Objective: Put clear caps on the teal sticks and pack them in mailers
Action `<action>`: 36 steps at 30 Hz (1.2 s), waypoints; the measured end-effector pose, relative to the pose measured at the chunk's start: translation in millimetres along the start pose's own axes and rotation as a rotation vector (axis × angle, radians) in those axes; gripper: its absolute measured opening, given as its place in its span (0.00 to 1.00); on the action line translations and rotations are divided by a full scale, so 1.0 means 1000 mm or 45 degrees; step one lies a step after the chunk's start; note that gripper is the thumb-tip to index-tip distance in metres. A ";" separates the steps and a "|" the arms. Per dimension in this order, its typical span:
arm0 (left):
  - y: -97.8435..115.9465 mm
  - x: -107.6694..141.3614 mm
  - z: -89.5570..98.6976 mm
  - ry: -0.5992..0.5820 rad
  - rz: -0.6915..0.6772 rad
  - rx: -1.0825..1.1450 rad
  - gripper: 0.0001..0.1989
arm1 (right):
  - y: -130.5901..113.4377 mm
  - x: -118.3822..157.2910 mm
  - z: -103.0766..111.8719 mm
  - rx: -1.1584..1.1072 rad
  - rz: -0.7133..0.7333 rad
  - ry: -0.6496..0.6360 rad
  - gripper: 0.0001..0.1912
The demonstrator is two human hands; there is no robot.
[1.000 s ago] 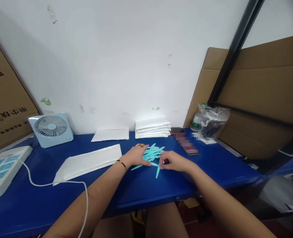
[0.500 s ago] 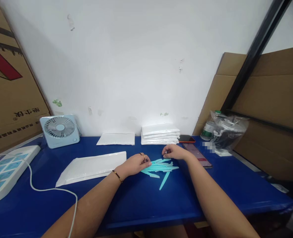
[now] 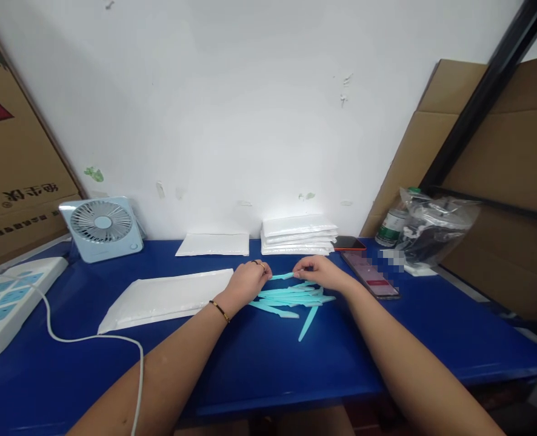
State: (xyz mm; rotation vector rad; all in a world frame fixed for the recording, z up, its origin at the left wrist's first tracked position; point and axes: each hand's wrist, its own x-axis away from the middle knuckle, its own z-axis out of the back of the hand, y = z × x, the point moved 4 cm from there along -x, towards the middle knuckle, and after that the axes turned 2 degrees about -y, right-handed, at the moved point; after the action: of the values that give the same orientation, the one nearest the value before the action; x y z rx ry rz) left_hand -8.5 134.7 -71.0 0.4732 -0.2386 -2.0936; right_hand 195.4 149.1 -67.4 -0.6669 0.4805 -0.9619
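Observation:
A slim turquoise stick shaped like an eyebrow razor (image 3: pixel 282 276) is stretched level between my two hands, just above the pile. My left hand (image 3: pixel 248 282) pinches its left end with thumb and fingers. At the other end, the fingertips of my right hand (image 3: pixel 318 272) are closed on it. Below lies a loose pile of similar turquoise razors (image 3: pixel 291 297) on the blue table (image 3: pixel 268 369). One of them (image 3: pixel 308 324) points toward the near edge, apart from the main bundle. My fingers cover both ends of the held piece.
Left of the pile lies a white padded envelope (image 3: pixel 168 297). Behind are another envelope (image 3: pixel 213 244) and a stack of envelopes (image 3: pixel 298 236). A fan (image 3: pixel 102 229), a power strip (image 3: pixel 18 303) and its cable stand left; a phone (image 3: pixel 369 275) and a bottle (image 3: pixel 391 227) right.
Both hands have lifted slightly away from the pile, and one turquoise razor is now held between them. The camera view has tilted down and shifted a little.

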 end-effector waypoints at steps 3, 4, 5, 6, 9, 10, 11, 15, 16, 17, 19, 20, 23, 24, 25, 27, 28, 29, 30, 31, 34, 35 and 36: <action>-0.005 -0.002 0.001 -0.006 0.065 -0.088 0.11 | 0.016 -0.002 0.007 -0.021 -0.051 0.052 0.16; -0.008 -0.003 0.001 -0.021 0.090 -0.091 0.11 | 0.021 -0.001 0.010 -0.010 -0.077 0.063 0.16; -0.009 -0.003 0.000 -0.034 0.104 -0.089 0.11 | 0.026 0.000 0.014 0.012 -0.104 0.074 0.16; -0.011 -0.003 0.000 -0.040 0.105 -0.087 0.10 | 0.029 0.002 0.018 0.041 -0.125 0.082 0.15; -0.011 -0.001 0.000 0.000 0.087 -0.074 0.08 | 0.030 0.010 0.028 0.143 -0.146 0.058 0.14; -0.010 0.000 0.001 0.014 0.075 -0.058 0.08 | 0.028 0.013 0.029 0.170 -0.147 0.022 0.13; -0.008 0.000 0.001 0.022 0.063 -0.035 0.07 | 0.027 0.015 0.029 0.189 -0.150 -0.025 0.12; -0.002 0.002 0.002 -0.003 -0.007 0.045 0.10 | 0.026 0.017 0.023 0.170 -0.168 -0.148 0.10; 0.000 0.002 0.001 -0.015 -0.023 0.044 0.11 | 0.025 0.015 0.021 0.149 -0.157 -0.150 0.10; 0.001 0.002 0.000 -0.030 -0.037 0.035 0.11 | 0.024 0.014 0.019 0.128 -0.136 -0.144 0.10; 0.002 0.001 -0.001 -0.054 -0.053 0.000 0.11 | 0.021 0.010 0.015 0.096 -0.078 -0.102 0.11; 0.002 0.001 -0.002 -0.063 -0.050 -0.021 0.10 | 0.018 0.008 0.013 0.091 -0.046 -0.074 0.11; -0.004 -0.001 0.000 -0.062 0.008 -0.077 0.10 | 0.015 0.004 0.013 0.143 0.028 0.008 0.11; -0.007 -0.001 0.002 -0.050 0.039 -0.093 0.10 | 0.016 0.004 0.015 0.173 0.036 0.039 0.10; -0.011 -0.002 0.004 -0.038 0.073 -0.106 0.10 | 0.019 0.003 0.017 0.201 0.035 0.072 0.09; -0.019 -0.001 0.009 -0.025 0.136 -0.127 0.11 | 0.025 0.003 0.023 0.238 0.017 0.151 0.09; -0.021 -0.001 0.010 -0.031 0.160 -0.130 0.11 | 0.027 0.003 0.025 0.250 0.009 0.191 0.09; -0.023 0.000 0.012 -0.037 0.175 -0.129 0.10 | 0.028 0.003 0.026 0.257 0.007 0.225 0.09; -0.024 0.000 0.013 -0.037 0.183 -0.124 0.10 | 0.027 0.003 0.026 0.259 0.016 0.240 0.09; -0.024 0.001 0.014 -0.028 0.183 -0.119 0.10 | 0.024 0.002 0.024 0.257 0.034 0.238 0.10; -0.018 0.002 0.015 -0.006 0.144 -0.088 0.11 | 0.009 0.000 0.010 0.257 0.104 0.113 0.09; -0.016 0.003 0.014 -0.022 0.120 -0.073 0.11 | 0.004 -0.001 0.004 0.267 0.111 0.057 0.09; -0.013 0.003 0.013 -0.048 0.096 -0.061 0.11 | 0.001 -0.002 0.000 0.280 0.107 0.009 0.09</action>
State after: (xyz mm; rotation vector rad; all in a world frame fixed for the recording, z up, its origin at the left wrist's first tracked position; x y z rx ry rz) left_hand -25.3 139.1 -64.5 0.3910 -0.2242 -2.0314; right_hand 194.3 151.1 -67.9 -0.4422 0.3990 -0.9222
